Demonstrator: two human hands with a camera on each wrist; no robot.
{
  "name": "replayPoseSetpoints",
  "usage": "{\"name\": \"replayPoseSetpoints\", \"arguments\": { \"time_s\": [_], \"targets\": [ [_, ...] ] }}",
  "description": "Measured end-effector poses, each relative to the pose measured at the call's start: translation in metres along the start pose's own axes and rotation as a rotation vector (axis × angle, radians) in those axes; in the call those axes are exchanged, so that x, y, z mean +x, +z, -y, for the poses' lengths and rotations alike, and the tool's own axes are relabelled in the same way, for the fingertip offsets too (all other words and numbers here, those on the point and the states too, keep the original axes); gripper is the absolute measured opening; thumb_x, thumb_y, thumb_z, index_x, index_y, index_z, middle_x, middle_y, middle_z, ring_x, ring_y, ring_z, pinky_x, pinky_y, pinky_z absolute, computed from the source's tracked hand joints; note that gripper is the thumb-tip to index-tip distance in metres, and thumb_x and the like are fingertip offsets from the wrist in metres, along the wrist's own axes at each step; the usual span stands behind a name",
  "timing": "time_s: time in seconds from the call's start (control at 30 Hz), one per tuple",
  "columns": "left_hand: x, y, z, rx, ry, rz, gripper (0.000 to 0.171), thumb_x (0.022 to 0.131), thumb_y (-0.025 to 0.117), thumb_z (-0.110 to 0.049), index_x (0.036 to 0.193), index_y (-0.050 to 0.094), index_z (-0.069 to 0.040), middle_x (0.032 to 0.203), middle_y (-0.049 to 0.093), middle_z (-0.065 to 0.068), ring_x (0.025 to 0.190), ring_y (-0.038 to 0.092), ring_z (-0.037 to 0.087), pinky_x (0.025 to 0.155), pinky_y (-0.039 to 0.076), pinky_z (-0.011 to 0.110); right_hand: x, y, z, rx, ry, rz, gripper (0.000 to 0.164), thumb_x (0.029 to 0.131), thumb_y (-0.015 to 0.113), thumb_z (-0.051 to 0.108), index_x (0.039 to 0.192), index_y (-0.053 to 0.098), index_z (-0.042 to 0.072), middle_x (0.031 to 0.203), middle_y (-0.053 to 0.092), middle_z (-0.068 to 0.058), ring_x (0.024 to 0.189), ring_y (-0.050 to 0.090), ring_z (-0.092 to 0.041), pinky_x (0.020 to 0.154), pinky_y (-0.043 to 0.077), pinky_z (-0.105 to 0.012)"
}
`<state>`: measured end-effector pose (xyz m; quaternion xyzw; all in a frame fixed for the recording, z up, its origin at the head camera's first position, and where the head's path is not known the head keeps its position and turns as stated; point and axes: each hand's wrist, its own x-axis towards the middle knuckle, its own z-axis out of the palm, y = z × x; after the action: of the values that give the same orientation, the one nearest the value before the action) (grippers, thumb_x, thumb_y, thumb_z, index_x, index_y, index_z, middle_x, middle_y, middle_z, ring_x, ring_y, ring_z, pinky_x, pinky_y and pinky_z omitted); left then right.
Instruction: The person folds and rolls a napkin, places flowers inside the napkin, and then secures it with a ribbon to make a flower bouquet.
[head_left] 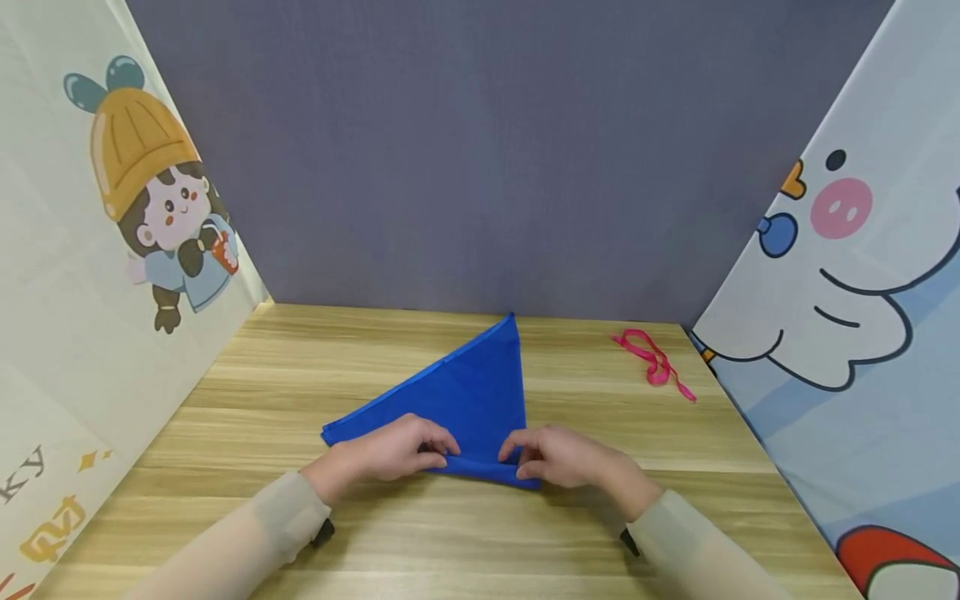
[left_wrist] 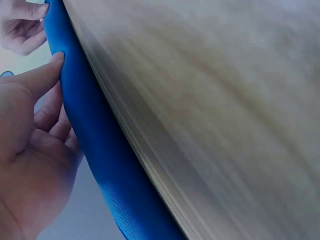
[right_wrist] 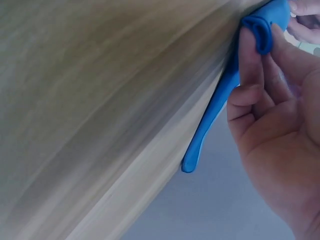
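Note:
A blue cloth (head_left: pixel 472 392) lies on the table as a rough triangle, its point toward the back wall. Along its near side runs a narrow rolled fold (head_left: pixel 483 469). My left hand (head_left: pixel 397 450) pinches this fold left of its middle; in the left wrist view the thumb (left_wrist: pixel 56 62) presses on the blue roll, fingers behind it. At the fold's right end, my right hand (head_left: pixel 570 457) grips the cloth between thumb and fingers. The right wrist view shows the roll's open end (right_wrist: pixel 260 35) as a loop between them. The left forearm partly covers the cloth's left corner.
A pink ribbon (head_left: pixel 654 362) lies loosely curled at the back right of the wooden table (head_left: pixel 225 417). A grey wall (head_left: pixel 480 167) closes off the back. Printed panels with cartoon figures stand at the left (head_left: pixel 67 275) and right (head_left: pixel 862 333).

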<state>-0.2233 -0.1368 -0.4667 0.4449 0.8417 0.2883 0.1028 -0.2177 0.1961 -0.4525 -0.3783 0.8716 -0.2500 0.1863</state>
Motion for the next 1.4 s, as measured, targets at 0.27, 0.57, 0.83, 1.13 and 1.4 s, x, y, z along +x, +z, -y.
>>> {"name": "replayPoseSetpoints", "arguments": {
  "time_s": [0.27,0.57,0.83,1.13,1.4],
  "targets": [
    [0.002,0.001,0.003,0.037,0.045,0.004,0.022,0.108,0.069,-0.01,0.125,0.082,-0.015,0.117,0.081,-0.001,0.109,0.073,0.008,0.094,0.06,0.027,0.002,0.002,-0.009,0.049,-0.017,0.023,0.033,0.109,0.069,0.016,0.137,0.079,0.03,0.108,0.077,0.011,0.08,0.056,0.001,0.076,0.05,-0.021],
    [0.001,0.004,0.003,0.281,0.107,-0.029,0.023,0.107,0.072,-0.014,0.124,0.085,-0.019,0.104,0.066,-0.007,0.097,0.061,0.004,0.09,0.054,0.025,0.002,0.001,0.003,-0.161,-0.066,0.011,0.033,0.109,0.066,0.017,0.138,0.079,0.027,0.108,0.071,0.005,0.095,0.056,-0.001,0.087,0.052,-0.025],
    [0.002,0.004,-0.003,0.355,0.031,0.008,0.029,0.103,0.079,-0.037,0.129,0.083,-0.026,0.113,0.059,-0.01,0.101,0.046,0.008,0.091,0.041,0.03,0.007,0.006,0.013,-0.382,-0.147,-0.039,0.039,0.1,0.083,0.038,0.134,0.081,0.019,0.096,0.055,0.007,0.083,0.041,-0.003,0.076,0.039,-0.018],
    [0.001,0.006,0.0,0.286,0.032,0.045,0.028,0.107,0.074,-0.027,0.133,0.081,-0.02,0.107,0.06,-0.012,0.099,0.047,0.005,0.091,0.042,0.026,0.008,0.01,0.009,-0.307,-0.112,-0.027,0.034,0.104,0.078,0.03,0.135,0.08,0.015,0.094,0.06,0.007,0.08,0.044,-0.001,0.073,0.042,-0.019],
    [-0.002,0.004,0.005,0.214,0.037,-0.024,0.02,0.103,0.079,-0.022,0.121,0.084,-0.017,0.103,0.077,-0.01,0.097,0.059,0.004,0.092,0.051,0.028,0.008,0.009,0.001,-0.241,-0.124,-0.04,0.028,0.107,0.074,0.027,0.131,0.082,0.015,0.094,0.064,0.009,0.083,0.049,0.002,0.077,0.047,-0.018]
  ]
}}
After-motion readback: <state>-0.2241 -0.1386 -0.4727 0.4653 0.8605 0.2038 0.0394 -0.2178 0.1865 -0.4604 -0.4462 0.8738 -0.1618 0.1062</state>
